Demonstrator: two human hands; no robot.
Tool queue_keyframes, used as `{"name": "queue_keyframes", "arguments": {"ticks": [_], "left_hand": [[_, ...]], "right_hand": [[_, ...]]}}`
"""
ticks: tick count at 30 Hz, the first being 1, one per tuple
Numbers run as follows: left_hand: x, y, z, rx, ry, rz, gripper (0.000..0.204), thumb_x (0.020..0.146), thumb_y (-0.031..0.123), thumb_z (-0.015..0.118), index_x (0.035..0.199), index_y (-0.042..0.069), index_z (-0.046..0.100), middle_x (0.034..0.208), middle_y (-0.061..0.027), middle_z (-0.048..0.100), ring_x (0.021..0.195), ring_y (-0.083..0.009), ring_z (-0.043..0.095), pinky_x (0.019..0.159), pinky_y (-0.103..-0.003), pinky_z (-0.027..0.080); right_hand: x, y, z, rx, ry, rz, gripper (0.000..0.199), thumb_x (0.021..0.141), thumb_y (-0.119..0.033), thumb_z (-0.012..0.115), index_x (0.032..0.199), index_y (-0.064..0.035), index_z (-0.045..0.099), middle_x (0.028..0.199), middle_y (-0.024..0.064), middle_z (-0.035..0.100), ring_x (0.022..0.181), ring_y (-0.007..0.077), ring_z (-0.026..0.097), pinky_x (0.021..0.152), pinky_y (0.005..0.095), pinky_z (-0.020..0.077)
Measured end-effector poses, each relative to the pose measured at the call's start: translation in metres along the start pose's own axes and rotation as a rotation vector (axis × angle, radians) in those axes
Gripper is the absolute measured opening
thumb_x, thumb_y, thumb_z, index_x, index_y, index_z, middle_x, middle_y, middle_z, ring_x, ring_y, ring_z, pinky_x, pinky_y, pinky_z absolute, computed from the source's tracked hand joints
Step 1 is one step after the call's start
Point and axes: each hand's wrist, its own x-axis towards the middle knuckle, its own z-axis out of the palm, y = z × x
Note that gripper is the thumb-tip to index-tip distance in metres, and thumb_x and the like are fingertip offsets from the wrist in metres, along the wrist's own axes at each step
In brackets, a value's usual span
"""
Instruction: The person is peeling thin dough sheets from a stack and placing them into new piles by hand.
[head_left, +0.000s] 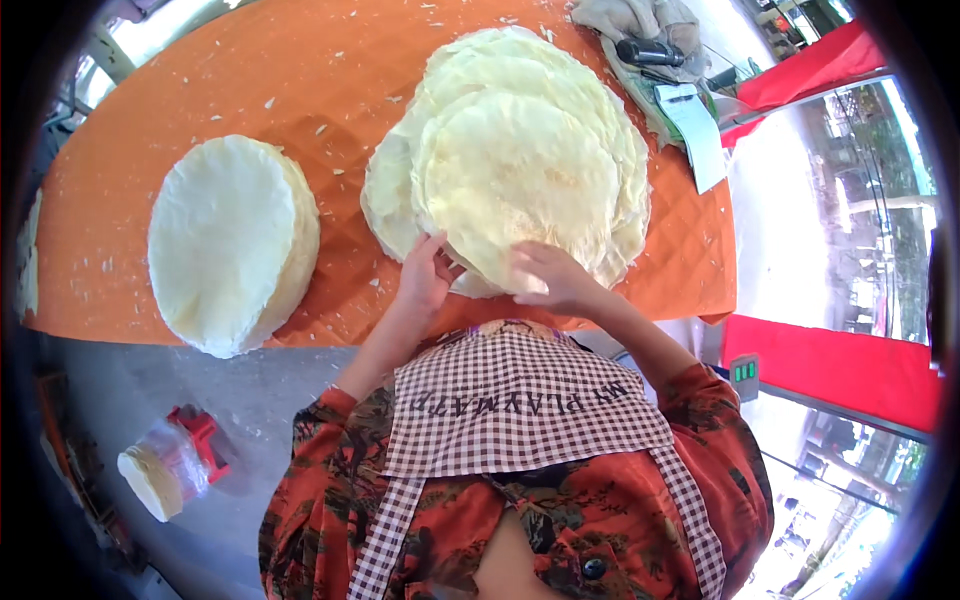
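A wide pile of thin, round, pale-yellow flatbread sheets [520, 170] lies on the orange cloth in front of me, its ragged edges overlapping unevenly. At the near left edge of the pile is my left hand [428, 275], its fingers apart and curved against the rim of the upper sheets. My right hand [552, 278] reaches over the near edge, fingers spread and slightly blurred at the tips, with the thumb lower than the others. Left of the pile stands a neater, taller stack of whitish round sheets [225, 240].
Orange cloth [330, 60] covers the table, dotted with pale flakes. Beyond the pile's right side lie a grey cloth bundle [640, 20], a black cylindrical object [650, 52] and a white paper pad [692, 135]. On the floor at left sits a clear bag of round sheets [165, 470] beside something red.
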Motion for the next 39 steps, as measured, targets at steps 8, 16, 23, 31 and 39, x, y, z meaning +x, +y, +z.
{"name": "queue_keyframes", "arguments": {"ticks": [8, 16, 23, 31, 39], "left_hand": [[0.012, 0.010, -0.009, 0.116, -0.142, -0.004, 0.027, 0.092, 0.013, 0.047, 0.118, 0.007, 0.051, 0.110, -0.0061, 0.059, 0.096, -0.0209, 0.058, 0.080, -0.039, 0.050], [0.007, 0.014, -0.007, -0.080, -0.209, -0.115, 0.032, 0.091, 0.015, 0.050, 0.122, 0.011, 0.047, 0.115, -0.0049, 0.056, 0.102, -0.0208, 0.055, 0.082, -0.041, 0.049], [0.004, 0.006, 0.009, 0.218, -0.092, 0.008, 0.045, 0.086, 0.009, 0.057, 0.128, 0.011, 0.039, 0.118, -0.0083, 0.053, 0.105, -0.0225, 0.056, 0.079, -0.040, 0.052], [-0.001, -0.005, 0.021, 0.201, -0.099, 0.081, 0.054, 0.087, 0.011, 0.061, 0.133, 0.013, 0.032, 0.121, -0.0095, 0.052, 0.106, -0.0231, 0.056, 0.080, -0.040, 0.054], [0.007, -0.012, 0.017, 0.309, -0.033, 0.146, 0.052, 0.080, 0.002, 0.060, 0.127, 0.007, 0.039, 0.113, -0.0100, 0.056, 0.098, -0.0229, 0.059, 0.075, -0.037, 0.055]], "right_hand": [[0.083, -0.032, 0.041, 0.086, 0.361, 0.454, 0.050, 0.083, -0.025, 0.063, 0.122, 0.0030, 0.049, 0.130, 0.0214, 0.047, 0.119, 0.0354, 0.047, 0.099, 0.0398, 0.0391], [0.071, -0.027, 0.040, 0.100, 0.345, 0.362, 0.054, 0.081, -0.029, 0.063, 0.120, 0.0057, 0.050, 0.124, 0.0226, 0.051, 0.116, 0.0361, 0.048, 0.096, 0.0404, 0.0402], [0.072, -0.021, 0.040, 0.389, 0.394, 0.386, 0.026, 0.082, -0.022, 0.062, 0.098, -0.0005, 0.061, 0.112, 0.0191, 0.059, 0.102, 0.0331, 0.058, 0.085, 0.0384, 0.0475], [0.066, -0.015, 0.036, 0.473, 0.459, 0.407, 0.024, 0.082, -0.023, 0.062, 0.089, 0.0001, 0.061, 0.105, 0.0167, 0.062, 0.094, 0.0336, 0.060, 0.081, 0.0377, 0.0479], [0.067, -0.012, 0.030, 0.433, 0.349, 0.482, 0.020, 0.080, -0.018, 0.063, 0.091, -0.0007, 0.061, 0.099, 0.0161, 0.064, 0.083, 0.0306, 0.062, 0.071, 0.0342, 0.0494]]}}
